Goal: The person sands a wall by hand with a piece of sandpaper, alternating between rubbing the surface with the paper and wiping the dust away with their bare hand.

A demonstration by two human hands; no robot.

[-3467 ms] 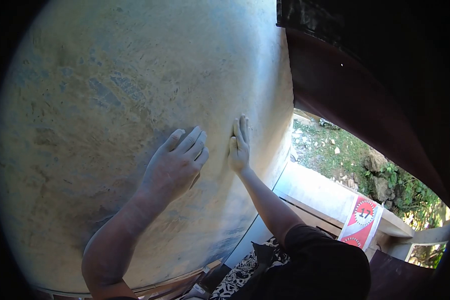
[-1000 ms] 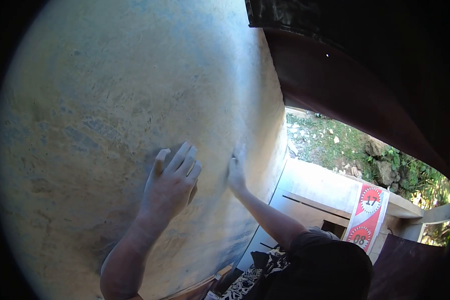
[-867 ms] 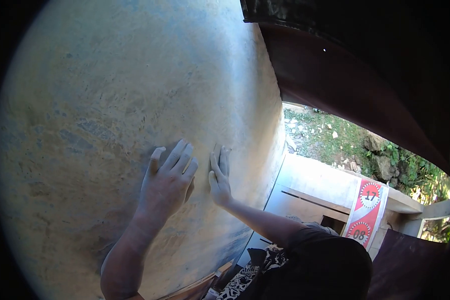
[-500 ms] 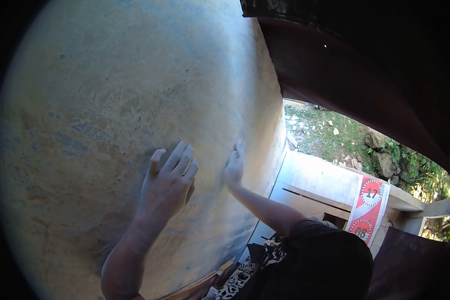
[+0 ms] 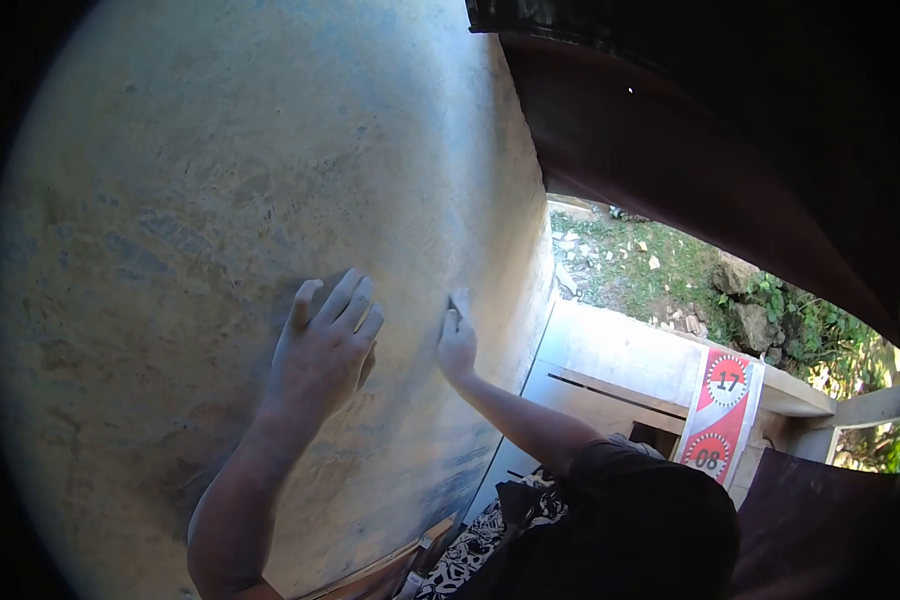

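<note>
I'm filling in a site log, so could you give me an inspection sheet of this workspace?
Surface: wall, pale with blue-grey mottling
Job's things: the wall; no tool can be made out
Clutter: pale fragments on the grass beyond
Hands: left hand at the wall, fingers spread; right hand also at the wall, grip unclear
Cables: nothing seen
Surroundings: dark sheet at upper right, rocks, red-and-white strip marked 17 and 08

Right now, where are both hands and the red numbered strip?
Left hand (image 5: 318,355), head view: back of the hand.
Right hand (image 5: 458,350), head view: below the thumb.
Red numbered strip (image 5: 719,420), head view: between 17 and 08.
</note>
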